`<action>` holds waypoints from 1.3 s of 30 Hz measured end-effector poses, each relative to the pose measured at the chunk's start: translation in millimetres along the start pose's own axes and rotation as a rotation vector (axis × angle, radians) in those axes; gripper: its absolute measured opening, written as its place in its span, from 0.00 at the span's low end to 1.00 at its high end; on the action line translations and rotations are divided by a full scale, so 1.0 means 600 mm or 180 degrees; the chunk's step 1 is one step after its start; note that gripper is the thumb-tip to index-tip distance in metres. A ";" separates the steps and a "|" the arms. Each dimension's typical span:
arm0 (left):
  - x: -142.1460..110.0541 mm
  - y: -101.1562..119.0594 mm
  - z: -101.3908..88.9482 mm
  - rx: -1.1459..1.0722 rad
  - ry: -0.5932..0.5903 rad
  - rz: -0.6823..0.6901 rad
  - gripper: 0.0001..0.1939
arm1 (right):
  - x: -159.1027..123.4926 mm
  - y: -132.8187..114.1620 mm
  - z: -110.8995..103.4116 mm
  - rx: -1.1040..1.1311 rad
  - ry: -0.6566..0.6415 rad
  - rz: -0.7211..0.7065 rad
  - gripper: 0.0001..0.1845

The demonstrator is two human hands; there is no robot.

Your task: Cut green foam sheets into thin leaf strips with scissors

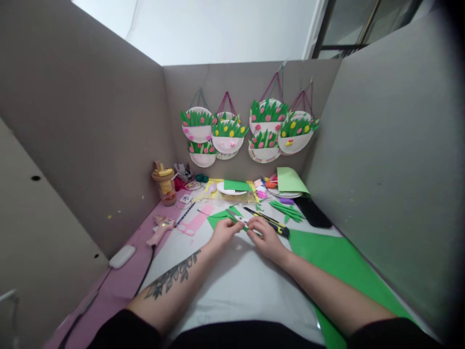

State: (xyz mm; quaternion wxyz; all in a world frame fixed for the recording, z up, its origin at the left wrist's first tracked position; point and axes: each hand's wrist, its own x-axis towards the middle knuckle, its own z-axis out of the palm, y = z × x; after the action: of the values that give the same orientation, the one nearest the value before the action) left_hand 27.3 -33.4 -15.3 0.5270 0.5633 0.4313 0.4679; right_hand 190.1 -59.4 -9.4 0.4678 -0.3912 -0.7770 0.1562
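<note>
Metal-bladed scissors [234,215], held low, tips pointing away and leftward, green paper [217,220] lying flat near the blades

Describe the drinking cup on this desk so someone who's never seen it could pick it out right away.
Find the back panel hung with paper-plate baskets, then go down to the desk's far left corner. The cup stands upright there, beyond the pink glue gun. Its yellow lid and brown strap set it apart, and it rises above the small things beside it.

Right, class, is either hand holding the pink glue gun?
No, the glue gun lies on the table, apart from the left hand and the right hand.
</note>
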 end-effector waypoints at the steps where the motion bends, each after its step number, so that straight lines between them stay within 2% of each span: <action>1: 0.003 0.004 -0.005 -0.0108 0.0097 -0.0027 0.17 | 0.002 -0.001 -0.001 -0.0011 -0.0012 0.0010 0.06; 5: 0.022 0.018 -0.035 -0.0518 0.0283 -0.0250 0.16 | 0.005 -0.001 -0.002 0.0118 -0.0034 0.0129 0.07; 9: 0.049 0.022 -0.075 -0.0869 0.0755 -0.0297 0.21 | 0.008 0.019 -0.006 0.0205 0.0285 0.0561 0.07; 12: 0.062 0.018 -0.097 -0.0950 0.1122 -0.0435 0.23 | 0.020 0.050 -0.030 0.0266 0.0685 0.1029 0.10; 14: 0.064 0.016 -0.101 -0.0767 0.1155 -0.0568 0.22 | 0.033 0.079 -0.059 0.0193 0.0898 0.1228 0.12; 16: 0.061 0.015 -0.098 -0.0398 0.0908 -0.0577 0.20 | 0.043 0.115 -0.094 -0.0175 0.0993 0.1359 0.11; 17: 0.058 0.015 -0.095 -0.0156 0.0719 -0.0511 0.19 | 0.046 0.135 -0.112 -0.0497 0.0870 0.1448 0.11; 19: 0.050 0.017 -0.088 0.0450 0.0351 -0.0235 0.18 | 0.045 0.175 -0.145 -0.1297 0.0700 0.1550 0.10; 21: 0.040 0.019 -0.084 0.1342 0.0064 0.0210 0.15 | 0.036 0.211 -0.168 -0.1947 0.0740 0.1799 0.11; 24: 0.025 0.021 -0.080 0.3135 -0.0280 0.0795 0.13 | 0.020 0.245 -0.183 -0.2276 0.0682 0.2260 0.14; 27: 0.016 0.021 -0.079 0.4221 -0.0600 0.0802 0.13 | 0.013 0.258 -0.183 -0.2359 0.0574 0.2476 0.15; 33: 0.016 0.020 -0.078 0.4490 -0.0750 0.0752 0.15 | 0.013 0.257 -0.175 -0.2749 0.0564 0.2390 0.18; 39: 0.016 0.019 -0.079 0.4431 -0.0794 0.0679 0.14 | 0.004 0.252 -0.182 -0.2732 -0.0183 0.1861 0.09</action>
State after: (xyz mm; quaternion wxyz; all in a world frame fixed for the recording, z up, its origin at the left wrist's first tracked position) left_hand -17.3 -15.7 -2.7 0.0420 0.8573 0.5090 0.0651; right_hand 351.9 26.3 -43.9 0.1805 -0.7441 -0.6419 -0.0417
